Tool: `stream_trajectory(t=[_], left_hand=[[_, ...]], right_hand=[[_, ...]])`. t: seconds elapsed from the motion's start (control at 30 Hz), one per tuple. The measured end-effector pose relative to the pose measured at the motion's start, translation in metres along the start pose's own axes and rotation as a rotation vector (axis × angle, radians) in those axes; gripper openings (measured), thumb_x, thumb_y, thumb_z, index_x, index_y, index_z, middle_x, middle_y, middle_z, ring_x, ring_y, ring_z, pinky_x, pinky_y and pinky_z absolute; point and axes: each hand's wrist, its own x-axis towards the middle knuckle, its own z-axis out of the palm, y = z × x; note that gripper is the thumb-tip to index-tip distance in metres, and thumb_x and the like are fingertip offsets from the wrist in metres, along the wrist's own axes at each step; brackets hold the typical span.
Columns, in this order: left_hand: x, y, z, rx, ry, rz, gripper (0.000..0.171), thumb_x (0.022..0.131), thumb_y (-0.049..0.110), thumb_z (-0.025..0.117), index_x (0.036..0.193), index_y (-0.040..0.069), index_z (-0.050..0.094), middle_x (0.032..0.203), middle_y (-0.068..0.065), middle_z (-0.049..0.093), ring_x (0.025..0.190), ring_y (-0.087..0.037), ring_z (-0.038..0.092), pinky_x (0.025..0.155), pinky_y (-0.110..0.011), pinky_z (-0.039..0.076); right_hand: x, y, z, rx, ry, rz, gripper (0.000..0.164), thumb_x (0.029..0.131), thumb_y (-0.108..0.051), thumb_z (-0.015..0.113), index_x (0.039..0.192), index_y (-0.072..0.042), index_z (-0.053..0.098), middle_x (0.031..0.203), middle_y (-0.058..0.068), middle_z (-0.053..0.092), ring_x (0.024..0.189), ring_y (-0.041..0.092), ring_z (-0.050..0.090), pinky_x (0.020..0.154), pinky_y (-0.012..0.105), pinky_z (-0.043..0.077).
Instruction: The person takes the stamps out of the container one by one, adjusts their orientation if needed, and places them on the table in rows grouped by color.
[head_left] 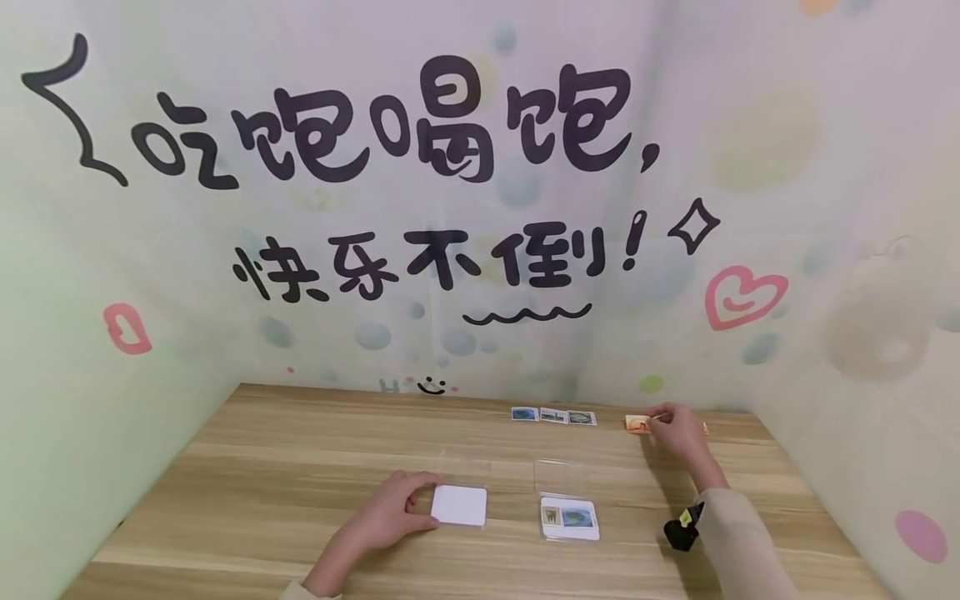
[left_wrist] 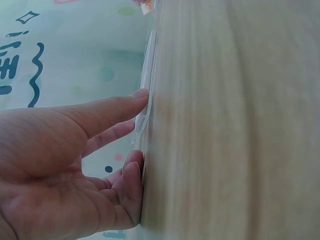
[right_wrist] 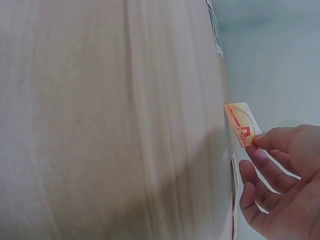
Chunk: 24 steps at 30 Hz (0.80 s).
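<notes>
My right hand (head_left: 681, 433) is above the far right of the table, pinching an orange and yellow stamp (right_wrist: 241, 124) between thumb and forefinger. More stamps (right_wrist: 235, 192) lie under that hand, mostly hidden by it. At the near middle, my left hand (head_left: 393, 504) holds a clear plastic case (left_wrist: 142, 120) by its left side, thumb at the near corner and forefinger at the far one. A white card (head_left: 459, 505) lies in this case, whose clear lid stands folded back. To its right, a second open clear case (head_left: 559, 477) contains a brown stamp (head_left: 551, 516) and a blue-green stamp (head_left: 577, 517).
Three stamps form a row near the table's back edge: a blue one (head_left: 524, 414), then two greyish ones (head_left: 553, 416). A patterned wall hanging (head_left: 450, 350) with large black writing rises behind the wooden table (head_left: 300, 442). A black device (head_left: 681, 533) sits at my right wrist.
</notes>
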Motion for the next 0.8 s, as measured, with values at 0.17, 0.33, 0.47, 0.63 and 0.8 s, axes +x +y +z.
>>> stream_trajectory(t=[0.17,0.33,0.47,0.63,0.8], left_hand=[[0.001,-0.001,0.000,-0.009,-0.001,-0.014,0.053,0.086,0.013,0.087,0.134,0.003,0.067,0.086,-0.004,0.048,0.077,-0.012,0.040,0.066,-0.025,0.036],[0.001,-0.001,0.000,-0.021,-0.005,-0.018,0.052,0.086,0.012,0.087,0.134,0.003,0.067,0.087,-0.004,0.047,0.077,-0.012,0.040,0.066,-0.025,0.036],[0.000,-0.001,-0.001,-0.017,-0.003,-0.015,0.052,0.086,0.013,0.087,0.133,0.002,0.067,0.086,-0.004,0.047,0.077,-0.012,0.040,0.066,-0.025,0.036],[0.000,0.000,0.000,-0.011,-0.001,-0.014,0.052,0.086,0.013,0.087,0.133,0.002,0.067,0.086,-0.004,0.048,0.076,-0.011,0.040,0.066,-0.025,0.036],[0.001,0.000,0.000,-0.013,-0.007,-0.016,0.052,0.087,0.013,0.087,0.133,0.003,0.067,0.085,-0.004,0.048,0.076,-0.012,0.040,0.065,-0.025,0.036]], right_hand=[[0.002,0.002,-0.001,-0.005,0.019,0.005,0.020,0.100,-0.006,0.063,0.107,0.011,0.069,0.100,0.027,0.071,0.087,0.033,0.065,0.066,0.031,0.048],[0.003,0.004,0.001,-0.013,0.032,0.014,0.019,0.099,-0.007,0.063,0.105,0.009,0.070,0.096,0.024,0.072,0.083,0.028,0.063,0.064,0.031,0.047],[0.005,0.007,0.002,-0.003,0.036,0.019,0.020,0.100,-0.007,0.062,0.106,0.010,0.070,0.095,0.023,0.071,0.077,0.022,0.060,0.063,0.032,0.046],[0.007,0.009,0.003,0.013,0.039,0.024,0.021,0.101,-0.008,0.061,0.108,0.010,0.070,0.095,0.022,0.072,0.070,0.017,0.057,0.060,0.032,0.046],[0.008,0.014,0.004,0.000,0.051,0.020,0.021,0.101,-0.009,0.062,0.109,0.009,0.070,0.097,0.023,0.072,0.073,0.019,0.057,0.062,0.032,0.045]])
